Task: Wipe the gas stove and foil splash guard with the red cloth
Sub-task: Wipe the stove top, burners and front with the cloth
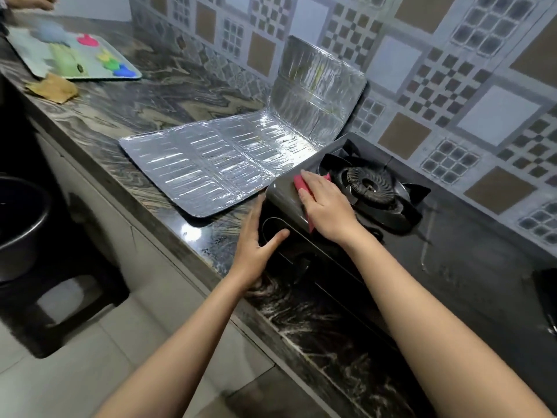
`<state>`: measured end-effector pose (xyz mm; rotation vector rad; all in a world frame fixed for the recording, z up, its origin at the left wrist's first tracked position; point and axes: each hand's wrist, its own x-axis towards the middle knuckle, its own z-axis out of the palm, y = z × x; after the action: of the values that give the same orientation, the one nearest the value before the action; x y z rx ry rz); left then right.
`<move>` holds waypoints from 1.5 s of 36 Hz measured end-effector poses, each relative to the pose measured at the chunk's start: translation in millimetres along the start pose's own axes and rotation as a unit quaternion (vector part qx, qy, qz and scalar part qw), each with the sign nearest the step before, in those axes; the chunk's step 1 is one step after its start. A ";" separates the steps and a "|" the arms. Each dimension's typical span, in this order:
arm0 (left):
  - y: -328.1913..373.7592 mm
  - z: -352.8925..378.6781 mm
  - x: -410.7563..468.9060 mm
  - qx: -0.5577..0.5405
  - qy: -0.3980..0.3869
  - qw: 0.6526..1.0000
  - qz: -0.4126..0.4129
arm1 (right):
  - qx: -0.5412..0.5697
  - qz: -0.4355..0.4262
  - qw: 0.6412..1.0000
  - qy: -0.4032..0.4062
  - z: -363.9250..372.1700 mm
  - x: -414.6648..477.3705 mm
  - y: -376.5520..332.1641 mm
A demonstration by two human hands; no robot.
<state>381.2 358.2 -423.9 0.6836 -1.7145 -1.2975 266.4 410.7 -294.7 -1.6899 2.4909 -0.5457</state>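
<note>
A single-burner gas stove sits on the dark marble counter, its black burner and pan support to the right. My right hand lies flat on the stove's grey top and presses the red cloth against it; most of the cloth is hidden under the palm. At the stove's front left corner, my left hand rests against the black front panel, fingers straight and thumb spread. The silver foil splash guard lies partly flattened on the counter left of the stove, one panel standing against the tiled wall.
A tray with colourful small items and a brown cloth lie at the counter's far left. Another person's hand shows at the top left. A dark pot stands on a black stool below the counter edge.
</note>
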 end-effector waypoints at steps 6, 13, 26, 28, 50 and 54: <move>-4.2 -2.3 0.4 -0.007 -0.018 1.000 -0.002 | 0.020 0.016 1.000 -0.006 2.9 34.6 -6.4; -2.9 -6.2 0.9 -0.007 -0.042 0.999 -0.009 | -0.020 -0.060 0.998 -0.002 9.8 41.7 -18.6; -1.6 -8.5 -0.1 -0.032 -0.055 0.997 -0.032 | -0.069 -0.255 0.964 -0.021 9.6 8.4 -14.1; -0.6 -8.8 -0.4 -0.032 -0.055 0.998 -0.031 | -0.076 -0.266 0.961 -0.011 8.5 -2.6 -8.6; -1.1 -11.0 -5.0 -0.021 -0.064 0.995 -0.074 | -0.226 -0.080 0.942 0.237 11.5 -155.6 60.3; 1.5 -12.8 -4.4 -0.027 -0.080 0.994 -0.076 | -0.247 -0.040 0.937 0.245 10.8 -177.7 74.2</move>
<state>394.6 356.1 -422.7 0.7072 -1.7759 -1.5346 272.5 594.6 -352.7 -2.0362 3.1343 -0.4034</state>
